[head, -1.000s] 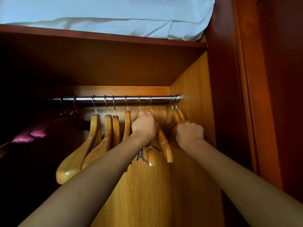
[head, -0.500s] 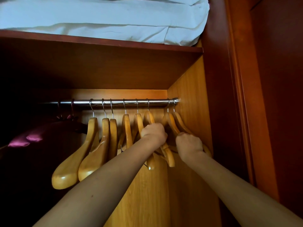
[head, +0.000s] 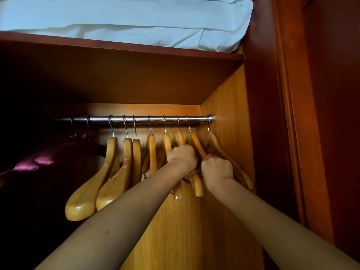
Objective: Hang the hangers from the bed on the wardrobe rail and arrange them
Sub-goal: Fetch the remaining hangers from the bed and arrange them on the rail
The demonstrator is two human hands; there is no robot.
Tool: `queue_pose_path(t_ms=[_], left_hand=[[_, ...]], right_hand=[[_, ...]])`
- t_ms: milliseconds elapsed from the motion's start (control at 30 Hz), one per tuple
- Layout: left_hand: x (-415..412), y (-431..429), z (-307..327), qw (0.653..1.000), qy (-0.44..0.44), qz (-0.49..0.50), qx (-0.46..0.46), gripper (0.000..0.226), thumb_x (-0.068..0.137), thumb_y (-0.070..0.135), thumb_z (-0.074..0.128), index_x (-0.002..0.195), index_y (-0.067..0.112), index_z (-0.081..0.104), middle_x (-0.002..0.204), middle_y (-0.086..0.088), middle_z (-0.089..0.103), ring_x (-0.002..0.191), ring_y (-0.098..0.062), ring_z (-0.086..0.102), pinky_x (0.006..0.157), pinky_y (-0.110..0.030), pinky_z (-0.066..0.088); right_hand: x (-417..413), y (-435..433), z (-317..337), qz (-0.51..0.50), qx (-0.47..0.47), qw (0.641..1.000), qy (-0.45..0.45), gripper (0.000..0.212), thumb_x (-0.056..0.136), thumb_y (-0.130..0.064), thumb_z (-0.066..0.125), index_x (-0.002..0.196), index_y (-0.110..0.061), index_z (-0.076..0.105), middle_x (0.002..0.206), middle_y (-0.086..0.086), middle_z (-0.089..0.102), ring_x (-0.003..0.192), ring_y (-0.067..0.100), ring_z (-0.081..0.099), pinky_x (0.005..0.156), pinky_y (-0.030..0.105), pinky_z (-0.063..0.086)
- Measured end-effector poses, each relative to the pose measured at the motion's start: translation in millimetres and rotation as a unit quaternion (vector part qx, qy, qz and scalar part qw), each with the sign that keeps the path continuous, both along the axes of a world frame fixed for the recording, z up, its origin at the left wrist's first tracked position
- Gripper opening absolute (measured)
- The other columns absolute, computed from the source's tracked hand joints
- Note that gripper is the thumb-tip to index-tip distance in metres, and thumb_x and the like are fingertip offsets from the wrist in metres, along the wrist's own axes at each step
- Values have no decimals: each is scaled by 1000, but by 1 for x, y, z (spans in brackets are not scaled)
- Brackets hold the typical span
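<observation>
Several wooden hangers (head: 127, 166) hang by metal hooks on the chrome wardrobe rail (head: 144, 119). My left hand (head: 182, 157) is closed around the arm of a hanger near the right end of the row. Just to its right, my right hand (head: 217, 169) grips the arm of the second hanger from the right (head: 195, 143). The last hanger (head: 220, 149) hangs beside the wardrobe's side wall. The fingers of both hands are hidden behind the knuckles.
A shelf (head: 120, 46) above the rail holds folded white bedding (head: 124, 18). A dark purple satin garment (head: 35, 162) hangs at the left end of the rail. The wardrobe's inner side wall (head: 229, 98) stands close on the right, with the red-brown door frame (head: 288, 114) beyond.
My left hand has shifted right along the row, from the middle hangers to one nearer the end. One of the two rightmost hangers now hangs apart, further left. My right hand stays by them.
</observation>
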State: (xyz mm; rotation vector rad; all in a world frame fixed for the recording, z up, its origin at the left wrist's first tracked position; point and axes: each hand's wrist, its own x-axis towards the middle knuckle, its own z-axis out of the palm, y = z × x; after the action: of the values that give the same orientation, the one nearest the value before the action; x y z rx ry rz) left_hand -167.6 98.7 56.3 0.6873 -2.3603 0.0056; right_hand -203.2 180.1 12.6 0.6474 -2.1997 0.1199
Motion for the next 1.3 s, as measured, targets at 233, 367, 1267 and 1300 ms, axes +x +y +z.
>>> queue_pose_path(t_ms=[233, 367, 1267, 1300], left_hand=[[0, 2, -1, 1000, 0, -5, 5, 32, 94, 32, 50, 65, 19, 47, 63, 2, 52, 51, -11, 49, 41, -24, 32], [1, 2, -1, 1000, -2, -1, -3, 31, 96, 28, 48, 66, 18, 48, 64, 1, 51, 53, -12, 48, 43, -24, 32], [73, -41, 27, 982, 176, -50, -40, 29, 94, 35, 44, 110, 13, 52, 100, -8, 65, 94, -30, 64, 70, -32, 49], [82, -50, 29, 982, 182, -37, -43, 29, 93, 35, 44, 110, 12, 52, 102, -9, 66, 95, -31, 64, 69, -31, 46]], right_hand=[[-2, 6, 3, 9, -2, 1000, -12, 20, 96, -7, 45, 110, -6, 58, 101, 8, 64, 84, 20, 65, 58, 26, 42], [0, 4, -1, 13, -9, 1000, -12, 21, 97, -8, 43, 110, -6, 59, 103, 8, 64, 85, 21, 65, 60, 27, 44], [27, -4, 37, 31, -44, 994, 92, 23, 95, -22, 41, 113, -14, 53, 91, 5, 62, 74, 20, 62, 49, 25, 33], [38, -11, 42, 48, -38, 992, 111, 24, 95, -21, 42, 114, -13, 53, 91, 5, 62, 75, 21, 62, 52, 27, 36]])
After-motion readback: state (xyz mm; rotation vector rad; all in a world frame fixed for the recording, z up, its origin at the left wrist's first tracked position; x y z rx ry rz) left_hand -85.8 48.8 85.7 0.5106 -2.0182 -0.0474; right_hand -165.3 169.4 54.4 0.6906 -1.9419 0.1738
